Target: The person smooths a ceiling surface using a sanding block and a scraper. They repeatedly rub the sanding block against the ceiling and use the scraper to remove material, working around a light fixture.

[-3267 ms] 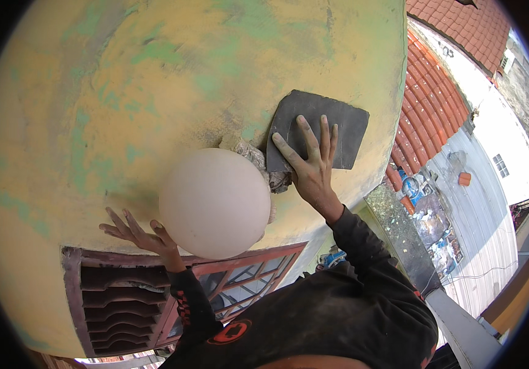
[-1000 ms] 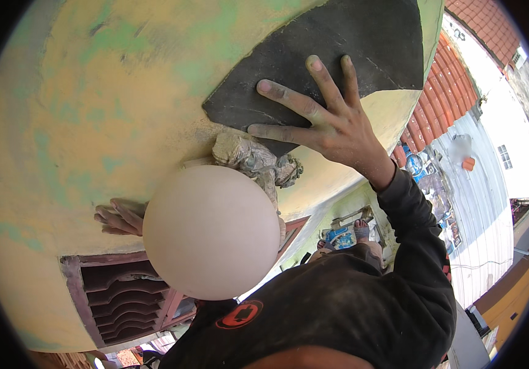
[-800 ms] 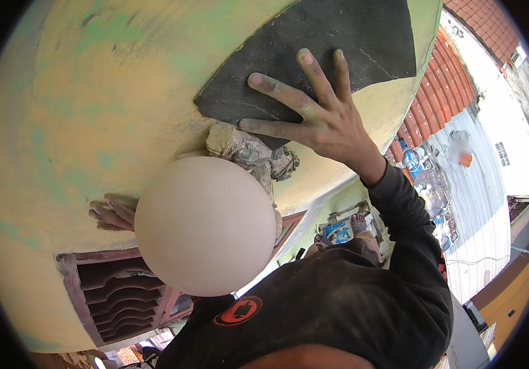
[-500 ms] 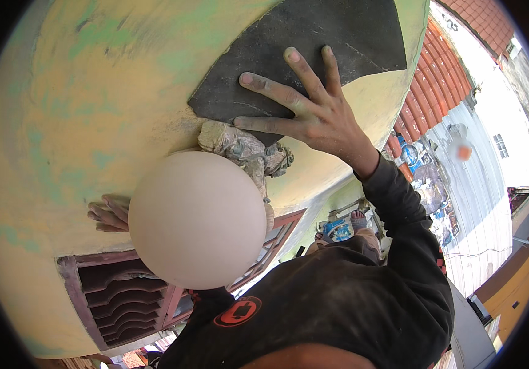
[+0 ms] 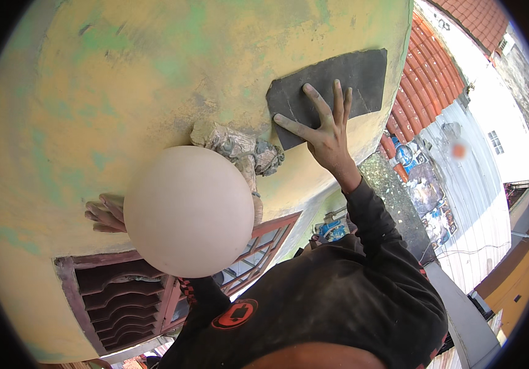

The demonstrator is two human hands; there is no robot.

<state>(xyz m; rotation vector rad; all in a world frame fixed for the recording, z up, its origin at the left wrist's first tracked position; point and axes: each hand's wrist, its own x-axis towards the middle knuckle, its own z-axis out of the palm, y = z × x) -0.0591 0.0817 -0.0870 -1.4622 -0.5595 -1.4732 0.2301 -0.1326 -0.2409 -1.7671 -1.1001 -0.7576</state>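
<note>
My right hand (image 5: pixel 329 132) lies flat with fingers spread on a dark grey sheet of sandpaper (image 5: pixel 357 80), which rests against a wall (image 5: pixel 135 86) of patchy yellow and green. Its fingertips look dusty. A round white globe lamp (image 5: pixel 189 212) hides most of my left hand (image 5: pixel 106 214). Only the left fingers show past the globe's left side, stretched out against the wall; the palm is hidden. Between the two hands, a carved grey wall bracket (image 5: pixel 237 147) juts out next to the globe.
Below the globe is a window frame (image 5: pixel 166 301) in dull red with a slatted vent (image 5: pixel 120 301). Past the wall's right edge lie orange roof tiles (image 5: pixel 427 80) and a pale corrugated metal roof (image 5: pixel 473 178). Blue and white items (image 5: pixel 332 230) sit low beyond my body.
My right hand and the sandpaper have shifted right and farther from my head, away from the bracket, so the sheet looks smaller. The left fingers stay in nearly the same place.
</note>
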